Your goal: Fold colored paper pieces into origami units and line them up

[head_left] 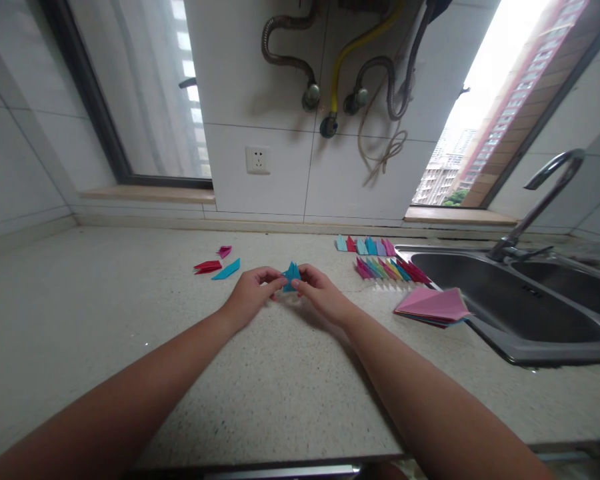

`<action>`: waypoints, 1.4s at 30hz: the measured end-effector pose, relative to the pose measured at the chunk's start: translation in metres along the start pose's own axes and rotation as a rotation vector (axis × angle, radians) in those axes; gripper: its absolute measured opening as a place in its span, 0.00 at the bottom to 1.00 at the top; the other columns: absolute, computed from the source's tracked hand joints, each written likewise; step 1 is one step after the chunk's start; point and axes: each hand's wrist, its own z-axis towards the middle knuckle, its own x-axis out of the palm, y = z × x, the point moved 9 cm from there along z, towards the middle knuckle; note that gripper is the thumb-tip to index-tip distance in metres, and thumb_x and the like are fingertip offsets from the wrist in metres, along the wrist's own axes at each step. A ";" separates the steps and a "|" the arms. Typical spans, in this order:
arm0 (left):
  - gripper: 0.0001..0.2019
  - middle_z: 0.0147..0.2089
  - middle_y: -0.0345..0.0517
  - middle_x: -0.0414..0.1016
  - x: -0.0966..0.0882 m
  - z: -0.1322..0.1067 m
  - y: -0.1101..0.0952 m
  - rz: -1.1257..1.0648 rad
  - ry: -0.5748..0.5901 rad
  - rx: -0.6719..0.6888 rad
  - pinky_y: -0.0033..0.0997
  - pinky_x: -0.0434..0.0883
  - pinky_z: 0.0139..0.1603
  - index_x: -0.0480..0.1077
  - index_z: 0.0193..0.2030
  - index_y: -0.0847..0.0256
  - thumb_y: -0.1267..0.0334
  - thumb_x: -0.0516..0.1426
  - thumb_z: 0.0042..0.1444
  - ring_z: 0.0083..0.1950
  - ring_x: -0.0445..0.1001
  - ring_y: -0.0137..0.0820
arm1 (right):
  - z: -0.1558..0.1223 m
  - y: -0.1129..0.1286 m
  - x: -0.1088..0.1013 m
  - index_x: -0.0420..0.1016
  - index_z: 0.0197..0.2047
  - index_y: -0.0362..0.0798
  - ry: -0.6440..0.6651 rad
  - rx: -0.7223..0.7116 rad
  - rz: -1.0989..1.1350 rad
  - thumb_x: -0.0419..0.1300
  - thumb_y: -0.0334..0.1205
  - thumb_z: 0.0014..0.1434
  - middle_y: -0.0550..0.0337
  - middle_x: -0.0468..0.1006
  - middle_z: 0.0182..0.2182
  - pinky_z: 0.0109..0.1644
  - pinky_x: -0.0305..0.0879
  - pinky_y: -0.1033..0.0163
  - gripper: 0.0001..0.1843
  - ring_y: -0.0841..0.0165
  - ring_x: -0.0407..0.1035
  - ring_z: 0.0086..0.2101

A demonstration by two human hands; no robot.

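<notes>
Between both hands, just above the counter, is a small blue folded-paper piece (292, 275) with pointed tips facing up. My left hand (254, 292) pinches its left side between thumb and fingers. On the right side, my right hand (321, 292) grips it the same way, thumb in front and fingers behind. Left of my left hand lie a flat blue folded strip (227, 269), a red folded-paper bundle (207, 267) and a small magenta folded piece (225, 251).
Rows of colourful folded-paper pieces (393, 269) lie right of my hands, near the steel sink (503, 333). A stack of paper sheets (433, 304), pink on top, touches the sink's edge. A faucet (535, 200) rises behind. Pipes and a socket (258, 161) are on the tiled wall.
</notes>
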 end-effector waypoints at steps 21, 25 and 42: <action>0.12 0.30 0.40 0.71 0.023 -0.010 -0.005 -0.065 0.266 -0.029 0.26 0.59 0.29 0.75 0.36 0.62 0.54 0.61 0.56 0.28 0.63 0.24 | -0.002 -0.016 0.005 0.75 0.36 0.45 0.038 0.096 0.180 0.66 0.49 0.55 0.62 0.72 0.28 0.35 0.59 0.64 0.14 0.72 0.64 0.29; 0.12 0.28 0.39 0.69 0.022 -0.012 -0.009 -0.070 0.277 -0.029 0.27 0.59 0.31 0.75 0.35 0.63 0.54 0.61 0.55 0.28 0.63 0.25 | -0.002 -0.017 0.009 0.75 0.35 0.45 0.048 0.119 0.251 0.69 0.49 0.51 0.61 0.73 0.29 0.37 0.61 0.63 0.16 0.71 0.66 0.30; 0.17 0.38 0.46 0.76 0.014 -0.007 0.012 -0.086 0.126 -0.086 0.27 0.70 0.28 0.71 0.42 0.61 0.55 0.66 0.49 0.35 0.74 0.30 | 0.005 -0.015 -0.007 0.72 0.42 0.48 -0.068 0.054 0.116 0.66 0.46 0.54 0.59 0.75 0.36 0.36 0.65 0.62 0.16 0.70 0.68 0.34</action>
